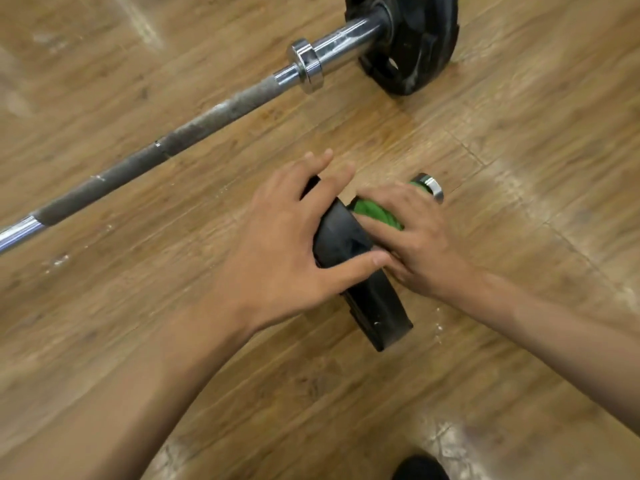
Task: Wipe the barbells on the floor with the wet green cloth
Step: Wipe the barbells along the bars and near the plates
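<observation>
A near barbell lies on the wooden floor, showing its black weight plate (374, 306) and the chrome end (431, 187) of its sleeve. My left hand (294, 251) rests over the top of that plate, thumb along its side and fingers spread. My right hand (415, 237) grips the green cloth (375, 213), wrapped around the sleeve between plate and chrome end. A second barbell (194, 128) runs from the left edge to the top right, with a chrome collar (306, 64) and a black plate (415, 39).
The wooden plank floor (138, 306) shows pale scuffs and white specks. A dark shoe tip (420, 467) pokes in at the bottom edge. The far barbell's bar lies about a hand's length beyond my left hand.
</observation>
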Motion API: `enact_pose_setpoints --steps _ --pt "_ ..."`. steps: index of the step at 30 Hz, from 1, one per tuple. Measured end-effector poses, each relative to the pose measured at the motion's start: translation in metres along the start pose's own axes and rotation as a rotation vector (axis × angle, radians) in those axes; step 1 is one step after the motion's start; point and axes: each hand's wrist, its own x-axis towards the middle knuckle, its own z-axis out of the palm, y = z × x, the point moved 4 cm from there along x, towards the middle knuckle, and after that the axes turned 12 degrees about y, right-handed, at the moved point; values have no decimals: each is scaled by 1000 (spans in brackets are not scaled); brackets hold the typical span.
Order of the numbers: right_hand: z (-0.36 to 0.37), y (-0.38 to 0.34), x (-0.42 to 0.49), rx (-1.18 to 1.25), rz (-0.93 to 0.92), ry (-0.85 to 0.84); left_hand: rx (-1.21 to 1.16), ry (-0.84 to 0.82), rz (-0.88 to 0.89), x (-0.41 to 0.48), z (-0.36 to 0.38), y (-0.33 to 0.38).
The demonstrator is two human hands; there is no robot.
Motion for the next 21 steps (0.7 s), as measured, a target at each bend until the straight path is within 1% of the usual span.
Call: enact_pose_setpoints --steps 1,2,3,4,5,6,7,9,10,11,12,14,15,16,17,18,20,21 --pt "-3 -1 -6 12 -78 -39 -9 -25 13 -1 -3 -2" --pt "-9 5 -7 -3 -114 -52 -25 -68 -2 -1 -5 -4" --pt "-15 16 -5 -34 -69 -37 -42 -124 -45 0 -5 -5" --pt "-19 25 -2 -60 45 3 -63 -171 -101 -1 -4 -6" --pt "-21 28 1 -74 155 48 -85 -191 -144 -3 -2 -5" --pt "-19 22 0 -83 203 66 -97 -191 -157 -6 -1 -2" --pt "-16 11 -3 -74 187 54 -93 -192 -143 -9 1 3" --pt "-16 -7 -18 0 69 -21 -50 -212 -83 -15 1 8" --pt "-22 -9 -25 23 15 -52 -28 -229 -51 -19 0 9" --pt "-29 -3 -31 13 -1 -65 -20 -237 -39 -21 -2 9" --pt "-35 7 -35 -15 40 -54 -31 -233 -60 -21 -2 7" --pt "-43 19 -35 -73 236 19 -80 -220 -141 -20 1 6" --pt "-42 17 -31 -95 318 62 -107 -206 -159 -21 5 8" --pt "-38 8 -27 -112 358 82 -129 -182 -159 -22 8 11" --pt "-33 -4 -26 -102 332 75 -139 -164 -146 -24 10 13" --pt "-29 -16 -28 -57 249 39 -134 -162 -127 -27 11 15" --pt "-34 -28 -40 35 77 -52 -86 -192 -76 -30 10 13" --pt "-39 -24 -46 31 42 -70 -53 -218 -57 -31 9 11"
